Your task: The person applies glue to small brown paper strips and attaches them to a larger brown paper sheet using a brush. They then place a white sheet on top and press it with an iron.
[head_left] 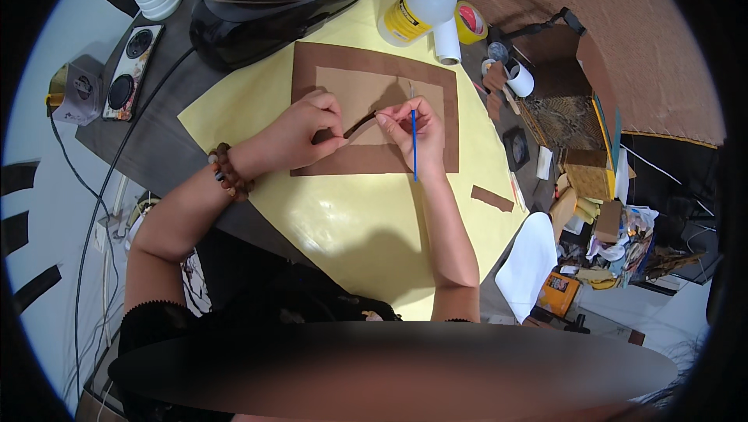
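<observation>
Above a brown rectangular sheet (374,163) with a lighter tan panel (351,79), my two hands hold a narrow dark brown strip (360,124) between them. My left hand (318,124), a beaded bracelet (226,171) on its wrist, pinches the strip's left end. The fingertips of my right hand (414,130) grip the other end. Tucked in that same hand, a thin blue stick (414,145) with a fine tip points away from me. Under the brown sheet lies a large glossy pale-yellow sheet (327,211).
A black and copper clothes iron (265,1) stands at the far left, its cord running down the left side. A squeeze bottle (421,10), white roll (446,40) and yellow tape roll (471,23) stand behind. A small brown scrap (492,197) lies right; an open box (565,102) is beyond.
</observation>
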A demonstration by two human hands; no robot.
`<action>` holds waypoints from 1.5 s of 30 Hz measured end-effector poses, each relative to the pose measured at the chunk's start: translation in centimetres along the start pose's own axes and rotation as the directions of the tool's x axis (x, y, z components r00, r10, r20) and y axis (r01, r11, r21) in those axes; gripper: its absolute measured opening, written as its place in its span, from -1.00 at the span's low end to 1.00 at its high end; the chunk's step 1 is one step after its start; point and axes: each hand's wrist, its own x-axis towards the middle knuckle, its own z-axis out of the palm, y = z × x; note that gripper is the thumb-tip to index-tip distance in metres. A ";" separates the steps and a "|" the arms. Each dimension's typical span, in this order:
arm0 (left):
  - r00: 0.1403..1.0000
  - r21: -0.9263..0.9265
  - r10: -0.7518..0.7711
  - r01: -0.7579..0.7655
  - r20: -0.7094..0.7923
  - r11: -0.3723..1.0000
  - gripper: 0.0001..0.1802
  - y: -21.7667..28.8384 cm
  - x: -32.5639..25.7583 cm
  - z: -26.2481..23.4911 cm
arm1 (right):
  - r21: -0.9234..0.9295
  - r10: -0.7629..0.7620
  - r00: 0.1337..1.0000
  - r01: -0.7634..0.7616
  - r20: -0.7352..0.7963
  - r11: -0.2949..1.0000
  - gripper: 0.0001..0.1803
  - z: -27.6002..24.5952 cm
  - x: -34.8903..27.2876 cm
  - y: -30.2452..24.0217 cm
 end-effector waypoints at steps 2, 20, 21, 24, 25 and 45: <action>0.997 0.039 -0.014 0.016 -0.070 0.999 -0.88 0.5 0.0 0.2 | -0.009 -0.004 1.000 0.004 0.002 1.000 -0.72 0.2 0.2 0.2; 0.984 0.320 0.128 -0.161 0.121 0.934 -0.68 1.5 -0.7 -0.6 | 0.017 0.018 1.000 -0.018 0.021 1.000 -0.68 -0.1 0.6 0.8; 0.985 0.322 0.124 -0.157 0.120 0.934 -0.70 1.5 -0.7 -0.6 | 0.014 0.022 0.999 -0.023 0.022 1.000 -0.68 -0.1 0.6 0.9; 0.985 0.325 0.133 -0.163 0.112 0.932 -0.75 1.4 -0.6 -0.6 | 0.012 0.018 1.000 -0.018 0.021 1.000 -0.68 0.0 0.6 0.9; 0.985 0.325 0.132 -0.162 0.113 0.932 -0.75 1.5 -0.6 -0.5 | 0.011 0.010 1.000 -0.010 0.021 1.000 -0.68 0.0 0.5 1.0; 0.987 0.281 0.119 -0.146 0.113 0.949 -0.76 1.3 -0.6 -0.4 | -0.457 -0.429 0.902 0.400 0.042 0.795 -0.77 -0.3 -1.5 -1.0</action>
